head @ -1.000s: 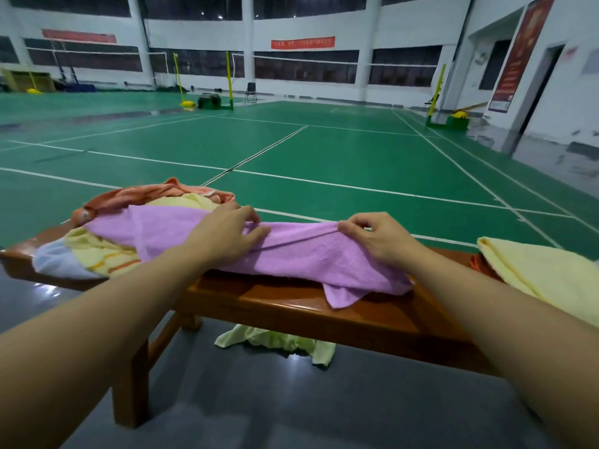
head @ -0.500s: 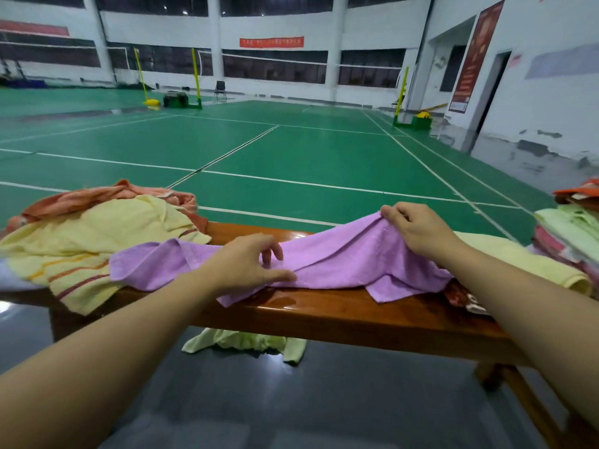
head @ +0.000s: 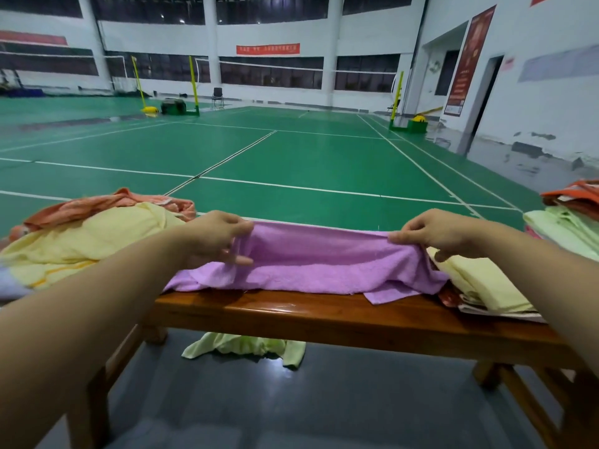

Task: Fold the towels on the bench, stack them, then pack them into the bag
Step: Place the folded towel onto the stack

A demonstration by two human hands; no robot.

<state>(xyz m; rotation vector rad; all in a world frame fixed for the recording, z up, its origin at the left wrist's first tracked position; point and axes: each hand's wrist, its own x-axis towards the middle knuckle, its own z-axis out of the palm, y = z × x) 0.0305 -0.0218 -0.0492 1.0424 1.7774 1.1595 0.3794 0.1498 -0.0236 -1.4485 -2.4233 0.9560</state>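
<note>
Folding step: I've got the purple towel point(head: 317, 264) stretched along the worktop point(head: 324, 314), left hand point(head: 217, 236) pinching its left end, right hand point(head: 434, 233) pinching the right, hands well apart. Next: bring the far edge toward the near edge, corners aligned.

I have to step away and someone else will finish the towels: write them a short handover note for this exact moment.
Left hand pinches the left end of the purple towel; right hand pinches its right end. The towel is stretched between them, its lower part draped on the bench.
Unfolded pile of yellow and orange towels: left end of the bench.
Folded yellow towel: right, on the bench; more folded towels at the far right edge.
A light green towel lies on the floor under the bench.
Done: some towels folded. Left: fold the purple one, the pile and the fallen one, stack, pack. No bag in view.
</note>
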